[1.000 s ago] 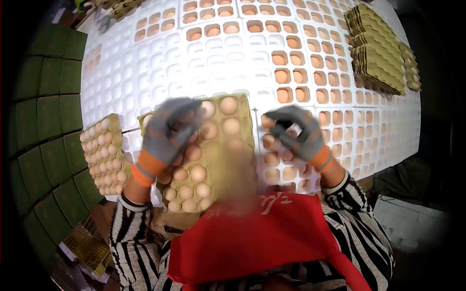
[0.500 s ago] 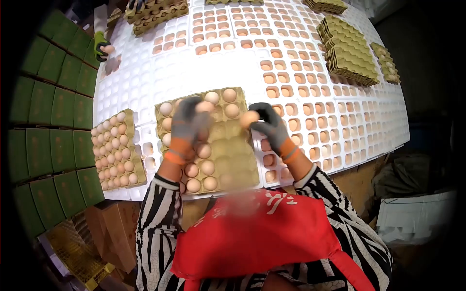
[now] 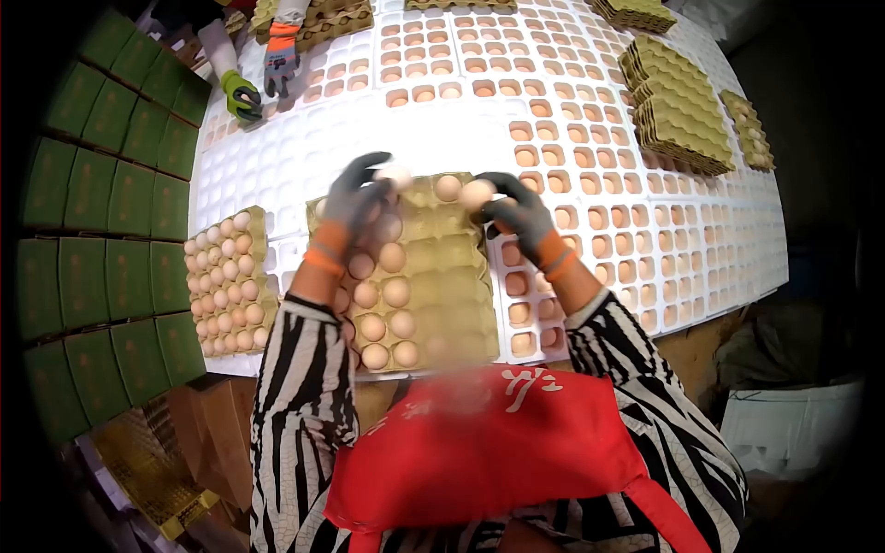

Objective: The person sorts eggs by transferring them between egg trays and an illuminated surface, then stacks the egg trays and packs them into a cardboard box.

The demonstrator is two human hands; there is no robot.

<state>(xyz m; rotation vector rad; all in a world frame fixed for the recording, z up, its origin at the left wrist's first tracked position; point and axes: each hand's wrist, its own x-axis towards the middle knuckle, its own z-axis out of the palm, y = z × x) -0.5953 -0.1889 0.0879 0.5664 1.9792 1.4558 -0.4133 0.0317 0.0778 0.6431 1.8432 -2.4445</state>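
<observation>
My left hand (image 3: 355, 198), in a grey glove with an orange cuff, is closed on a pale egg (image 3: 396, 175) at the far edge of a pulp egg tray (image 3: 447, 286). My right hand (image 3: 521, 219), gloved alike, pinches a light brown egg (image 3: 476, 194) over the tray's far right corner. Several eggs (image 3: 396, 293) sit in the tray's left and middle columns, and one more egg (image 3: 449, 188) rests near the far edge. Many cups on its right side are bare. My left hand and forearm hide part of the left columns.
White foam trays (image 3: 627, 221) with eggs in their pockets cover the right side. A full pulp tray (image 3: 226, 286) lies at left, beside stacked green boxes (image 3: 69, 276). Empty pulp trays (image 3: 678, 111) are piled at far right. Another person's gloved hands (image 3: 241, 97) work at far left.
My left hand has moved toward the far edge of the tray, holding an egg. My right hand has shifted slightly away from me. An egg near the far right corner has left its cup.
</observation>
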